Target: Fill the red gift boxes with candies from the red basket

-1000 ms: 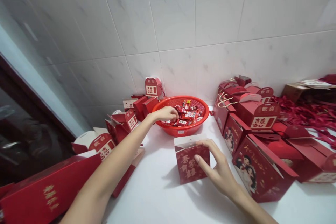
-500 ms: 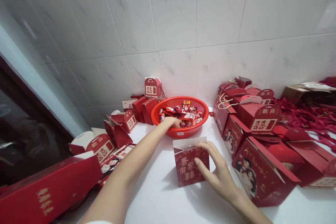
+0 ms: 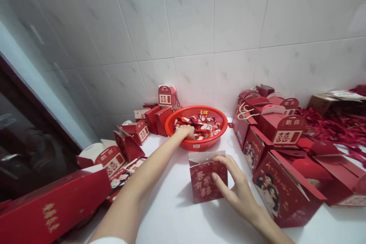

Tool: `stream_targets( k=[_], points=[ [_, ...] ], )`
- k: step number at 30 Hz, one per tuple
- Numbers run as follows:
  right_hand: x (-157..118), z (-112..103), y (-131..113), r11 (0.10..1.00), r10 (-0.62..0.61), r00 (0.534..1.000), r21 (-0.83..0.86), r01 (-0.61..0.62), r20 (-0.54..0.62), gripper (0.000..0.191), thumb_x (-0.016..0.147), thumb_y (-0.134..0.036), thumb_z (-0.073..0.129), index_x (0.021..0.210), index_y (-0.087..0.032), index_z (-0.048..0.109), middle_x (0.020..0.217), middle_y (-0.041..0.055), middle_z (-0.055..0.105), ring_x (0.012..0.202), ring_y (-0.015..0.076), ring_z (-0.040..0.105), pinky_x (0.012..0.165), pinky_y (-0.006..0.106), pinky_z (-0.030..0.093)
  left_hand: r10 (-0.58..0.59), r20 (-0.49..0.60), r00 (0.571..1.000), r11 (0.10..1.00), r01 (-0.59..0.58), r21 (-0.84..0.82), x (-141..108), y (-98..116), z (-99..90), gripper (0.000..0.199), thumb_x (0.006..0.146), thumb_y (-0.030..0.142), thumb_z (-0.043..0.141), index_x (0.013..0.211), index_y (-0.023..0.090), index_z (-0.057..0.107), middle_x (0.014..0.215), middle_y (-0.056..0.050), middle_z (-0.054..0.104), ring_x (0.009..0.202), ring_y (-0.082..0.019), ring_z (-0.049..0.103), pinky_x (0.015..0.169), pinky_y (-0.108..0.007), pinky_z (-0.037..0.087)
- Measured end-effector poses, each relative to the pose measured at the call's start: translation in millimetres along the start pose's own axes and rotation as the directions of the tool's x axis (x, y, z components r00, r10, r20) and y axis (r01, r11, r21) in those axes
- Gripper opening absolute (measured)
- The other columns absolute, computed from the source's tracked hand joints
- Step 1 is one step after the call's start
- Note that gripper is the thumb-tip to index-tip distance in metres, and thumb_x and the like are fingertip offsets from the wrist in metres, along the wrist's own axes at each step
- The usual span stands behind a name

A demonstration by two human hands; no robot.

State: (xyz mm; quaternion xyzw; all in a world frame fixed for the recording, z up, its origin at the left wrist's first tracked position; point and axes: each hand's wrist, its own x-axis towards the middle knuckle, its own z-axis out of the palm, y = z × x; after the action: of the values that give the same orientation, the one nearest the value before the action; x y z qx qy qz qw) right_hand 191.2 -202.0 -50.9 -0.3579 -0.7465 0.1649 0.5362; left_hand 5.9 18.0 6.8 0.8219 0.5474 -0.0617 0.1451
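Note:
My left hand [image 3: 187, 132] reaches into a red plastic basket [image 3: 200, 145] of wrapped candies [image 3: 205, 125]. Its fingers are curled down among the wrappers at the left side, and the fingertips are hidden. On the white table, my right hand [image 3: 236, 188] steadies a small red gift box [image 3: 203, 185] with gold lettering. The thumb presses the front face while the other fingers lie over the top right edge. The box stands upright with its pale top flap raised, just in front of the basket.
Red gift boxes [image 3: 288, 129] crowd the right side, several with handles. Behind them lies a heap of dark red ribbons [image 3: 328, 126]. More boxes [image 3: 111, 160] stand along the left, with a long red box [image 3: 54, 206] nearest. A tiled wall [image 3: 194, 72] closes the back.
My left hand has shifted slightly left within the basket, with its fingers more curled. My right hand and the gift box have stayed in place.

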Motion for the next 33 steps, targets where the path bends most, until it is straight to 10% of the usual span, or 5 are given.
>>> stream_targets(
  k=[8,22,33],
  points=[
    [0,0,0,1.0,-0.012,1.0,-0.003,0.012,-0.003,0.029,0.095,-0.015,0.052,0.122,-0.026,0.051,0.112,0.0051,0.057,0.105,0.0186,0.058,0.09,0.028,0.048,-0.053,-0.127,0.991,0.99,0.035,-0.137,-24,-26,-25.9,0.036,0.071,0.008,0.056,0.101,0.014,0.075,0.091,-0.007,0.078,0.093,-0.02,0.071,0.081,-0.022,0.052],
    [-1,1,2,0.999,-0.029,1.0,-0.035,0.029,-0.004,0.03,0.096,-0.016,0.052,0.123,-0.026,0.05,0.114,0.0058,0.057,0.107,0.019,0.058,0.091,0.027,0.049,0.103,0.115,0.988,0.994,-0.098,-0.046,-9,3,0.9,0.043,0.061,0.018,0.069,0.103,0.027,0.073,0.117,-0.005,0.073,0.102,-0.027,0.066,0.084,-0.029,0.048],
    [-2,0,3,0.999,-0.027,1.0,-0.036,0.027,0.001,0.031,0.095,-0.015,0.052,0.124,-0.025,0.05,0.114,0.0064,0.057,0.108,0.0192,0.057,0.092,0.028,0.048,0.133,-0.028,0.991,0.973,-0.136,-0.188,-6,1,2.2,0.019,0.057,0.015,0.071,0.056,0.019,0.052,0.058,0.0,0.058,0.065,-0.021,0.059,0.063,-0.028,0.043]
  ],
)
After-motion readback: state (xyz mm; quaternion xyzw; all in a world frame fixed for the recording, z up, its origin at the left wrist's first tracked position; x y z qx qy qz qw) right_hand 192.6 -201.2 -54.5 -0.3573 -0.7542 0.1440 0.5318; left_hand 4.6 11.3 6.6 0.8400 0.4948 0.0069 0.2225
